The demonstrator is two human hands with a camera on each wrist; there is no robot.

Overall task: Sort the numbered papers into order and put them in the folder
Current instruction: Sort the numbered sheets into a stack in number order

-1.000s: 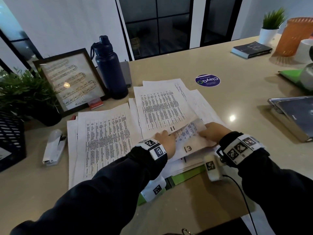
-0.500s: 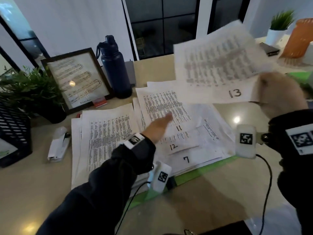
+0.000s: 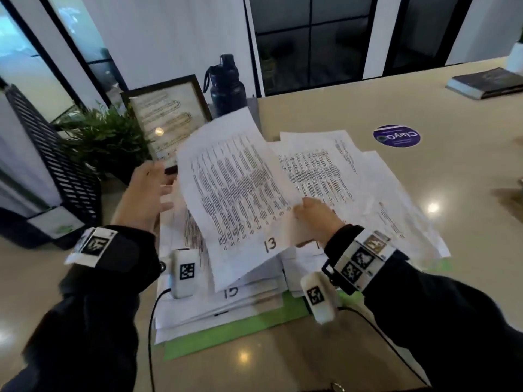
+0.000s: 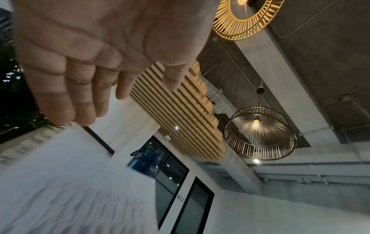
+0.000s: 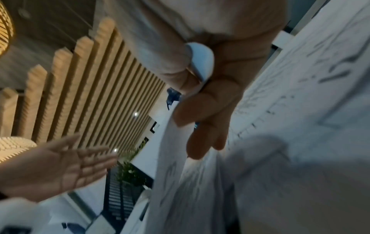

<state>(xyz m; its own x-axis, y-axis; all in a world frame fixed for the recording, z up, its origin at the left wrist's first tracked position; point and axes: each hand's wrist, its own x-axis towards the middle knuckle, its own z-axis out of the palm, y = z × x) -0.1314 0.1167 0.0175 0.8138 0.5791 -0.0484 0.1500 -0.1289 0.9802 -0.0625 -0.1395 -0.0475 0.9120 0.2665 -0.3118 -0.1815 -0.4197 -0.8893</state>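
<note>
Your right hand [image 3: 314,219] pinches the sheet marked 13 [image 3: 240,193] by its edge; it looks light and floppy, so support it with your open left hand [image 3: 143,193].

Left hand [image 4: 96,52] with fingers [image 4: 60,109] straight and empty, blurred white paper [image 4: 66,190] below the fingertips.

sheet 13 [image 3: 240,193], white with dense printed columns, hangs tilted at frame centre above a loose pile of papers [image 3: 226,301] showing a 15. the green folder [image 3: 226,335] lies flat beneath, lower centre.
</note>
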